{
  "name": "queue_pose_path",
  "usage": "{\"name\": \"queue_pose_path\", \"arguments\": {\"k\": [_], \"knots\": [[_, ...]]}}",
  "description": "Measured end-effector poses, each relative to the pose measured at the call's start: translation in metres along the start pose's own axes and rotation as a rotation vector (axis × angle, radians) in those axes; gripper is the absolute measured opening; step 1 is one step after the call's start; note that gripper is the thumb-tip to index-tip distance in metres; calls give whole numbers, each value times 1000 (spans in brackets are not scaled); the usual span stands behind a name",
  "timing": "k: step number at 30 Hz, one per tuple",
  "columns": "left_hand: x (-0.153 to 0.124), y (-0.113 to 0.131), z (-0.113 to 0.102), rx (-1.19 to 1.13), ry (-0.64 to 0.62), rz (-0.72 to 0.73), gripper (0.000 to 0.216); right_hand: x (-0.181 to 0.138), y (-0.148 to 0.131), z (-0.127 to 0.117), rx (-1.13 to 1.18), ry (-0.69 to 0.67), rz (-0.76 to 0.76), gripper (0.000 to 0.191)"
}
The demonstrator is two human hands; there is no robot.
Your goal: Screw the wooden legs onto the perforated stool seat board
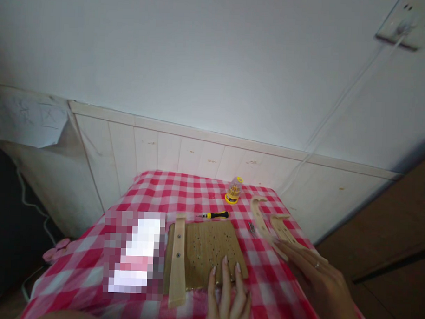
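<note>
My left hand (228, 292) lies with its fingers spread on the near edge of a wooden board (212, 248) dotted with small dark holes or specks. Across the board's left side runs a pale wooden strip (178, 270) with two screws showing in it. My right hand (316, 275), a ring on one finger, reaches out flat over the lower end of a curved wooden piece (261, 221); its thumb is hidden. A second curved wooden piece (281, 228) lies beside that one, partly under the fingers. Several small metal screws (252, 229) lie between board and curved pieces.
Beyond the board lies a yellow and black screwdriver (215, 215). A clear case of bits with a yellow base (234, 190) stands farther back. A pixelated bright patch (135, 254) covers something left of the board. The checked tablecloth (169, 190) reaches the wall.
</note>
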State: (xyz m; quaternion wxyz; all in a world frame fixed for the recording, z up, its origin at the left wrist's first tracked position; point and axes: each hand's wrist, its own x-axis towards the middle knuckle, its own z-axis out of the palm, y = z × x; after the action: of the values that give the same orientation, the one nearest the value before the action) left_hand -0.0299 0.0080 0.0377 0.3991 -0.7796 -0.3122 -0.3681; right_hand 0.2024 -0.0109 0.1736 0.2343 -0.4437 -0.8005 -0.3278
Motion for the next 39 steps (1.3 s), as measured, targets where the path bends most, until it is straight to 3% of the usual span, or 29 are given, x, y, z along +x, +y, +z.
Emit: {"name": "queue_pose_path", "arguments": {"k": [3, 7, 18, 24, 29, 33, 35, 39], "knots": [[-1, 3, 2, 9, -26, 26, 42, -31, 35, 1, -122, -99, -19, 41], [-8, 5, 2, 12, -45, 46, 46, -60, 57, 2, -169, -193, -87, 53], [-8, 1, -4, 9, -106, 56, 53, -72, 65, 12, -173, -297, 11, 50], [-9, 2, -6, 17, -136, 71, 56, -69, 64, 11, -146, -266, 31, 28], [-5, 0, -8, 32, -140, 71, 54, -35, 42, 5, -131, -177, 1, 34], [1, -4, -9, 21, -105, 59, 46, 19, 10, 12, 12, -206, -20, 28], [4, -4, -8, 16, -61, 32, 41, 52, -5, 26, 113, -258, -6, 25], [11, 7, -3, -21, -13, -61, 37, 111, -16, 70, 262, -577, 89, 24]]}}
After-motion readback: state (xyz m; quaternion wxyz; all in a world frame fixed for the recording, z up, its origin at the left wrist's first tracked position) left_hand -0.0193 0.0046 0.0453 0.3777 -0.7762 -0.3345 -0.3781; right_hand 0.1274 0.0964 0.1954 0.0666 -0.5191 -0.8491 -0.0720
